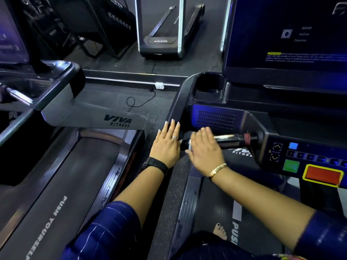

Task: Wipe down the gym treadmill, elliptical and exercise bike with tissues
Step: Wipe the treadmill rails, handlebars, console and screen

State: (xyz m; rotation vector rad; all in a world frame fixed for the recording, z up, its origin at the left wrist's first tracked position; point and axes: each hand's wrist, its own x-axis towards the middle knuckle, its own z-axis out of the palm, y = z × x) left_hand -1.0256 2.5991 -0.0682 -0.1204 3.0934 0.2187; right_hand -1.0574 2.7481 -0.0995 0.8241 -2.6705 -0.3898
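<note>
Left hand: fingers straight, together, flat on black treadmill side rail.
Right hand: fingers extended over chrome handlebar; tissue unseen.
Progress: treadmill seemingly underway; elliptical, exercise bike likely left.

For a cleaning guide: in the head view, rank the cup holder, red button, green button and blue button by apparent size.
1. cup holder and red button: about alike, not ranked.
2. green button.
3. blue button.
The buttons share one panel, so nearness hardly skews them.
</note>
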